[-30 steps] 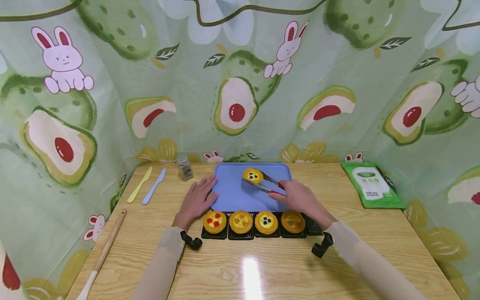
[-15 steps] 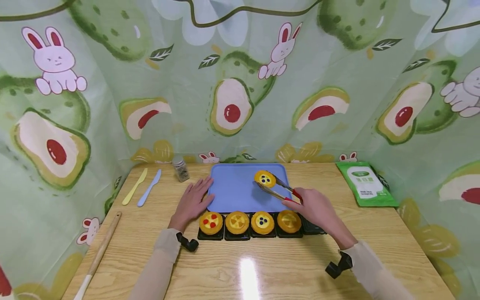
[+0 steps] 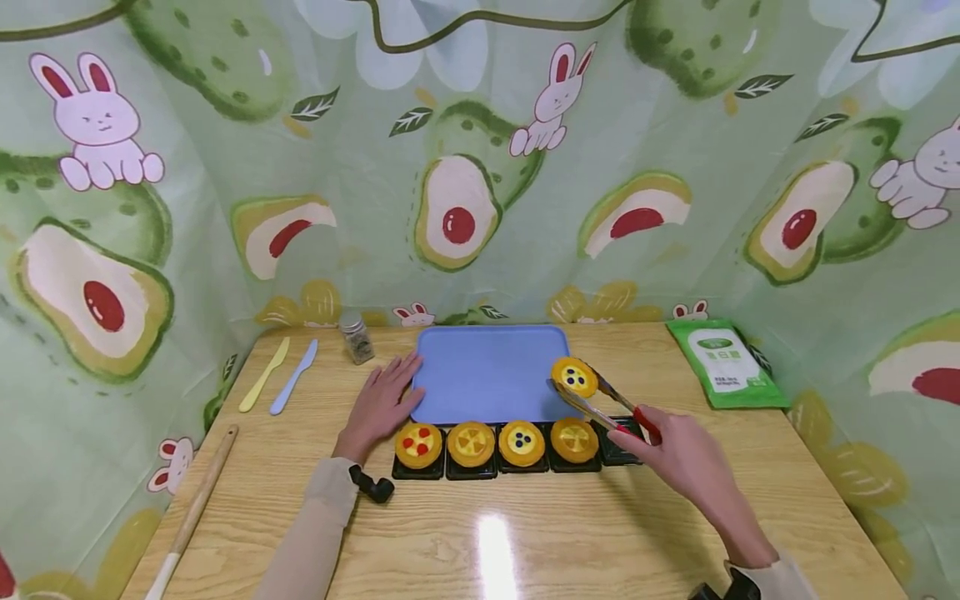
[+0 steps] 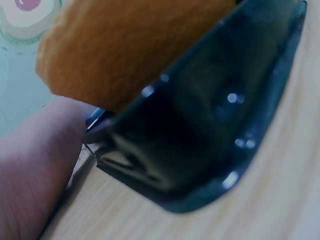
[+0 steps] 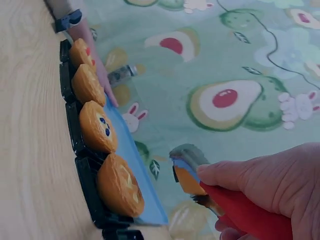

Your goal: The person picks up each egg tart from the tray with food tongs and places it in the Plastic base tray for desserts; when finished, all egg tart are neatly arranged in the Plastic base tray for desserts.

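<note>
Right hand [image 3: 678, 454] gripped tongs [image 3: 607, 404] clamped on a blueberry tart [image 3: 574, 377], held above the tray's [image 3: 487, 375] 4 o'clock corner, near the empty black cup [image 3: 619, 448]. Four cups filled; one judged left. Left hand [image 3: 378, 404] lay flat, fingers straight, at the tray's 9 o'clock. Wooden table [image 3: 480, 533], avocado-print curtain [image 3: 465, 167] behind.

My right hand [image 5: 280, 185] grips red-handled tongs [image 5: 240, 207] clamping a tart [image 5: 187, 181]; four tarts [image 5: 100, 127] in black trays [image 5: 80, 150] line the counter [image 5: 30, 150] beside a blue tray [image 5: 135, 165].
</note>
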Tool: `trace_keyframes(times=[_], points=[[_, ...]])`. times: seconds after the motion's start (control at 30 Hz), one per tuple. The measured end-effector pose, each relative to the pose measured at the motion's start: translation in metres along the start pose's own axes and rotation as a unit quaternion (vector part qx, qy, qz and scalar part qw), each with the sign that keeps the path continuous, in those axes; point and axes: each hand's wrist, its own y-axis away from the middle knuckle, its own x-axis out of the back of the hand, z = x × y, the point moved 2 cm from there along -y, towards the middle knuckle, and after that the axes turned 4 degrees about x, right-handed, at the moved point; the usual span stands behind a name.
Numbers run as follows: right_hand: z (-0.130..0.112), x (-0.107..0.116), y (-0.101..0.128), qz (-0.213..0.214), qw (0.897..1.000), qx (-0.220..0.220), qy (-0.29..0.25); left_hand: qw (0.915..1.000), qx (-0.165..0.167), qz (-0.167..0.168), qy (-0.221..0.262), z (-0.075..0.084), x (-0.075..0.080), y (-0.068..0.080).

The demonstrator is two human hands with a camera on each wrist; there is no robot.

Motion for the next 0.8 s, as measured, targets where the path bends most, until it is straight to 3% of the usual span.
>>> trace_keyframes(times=[0.5, 0.8], points=[[0.028, 0.005, 0.057, 0.001, 0.996, -0.083, 0.029, 0.9999, 0.009, -0.004, -0.007, 0.001, 0.007, 0.0], [0.043, 0.0, 0.07, -0.044, 0.99, -0.127, 0.03, 0.9999, 0.009, -0.01, -0.005, 0.003, 0.003, 0.0]])
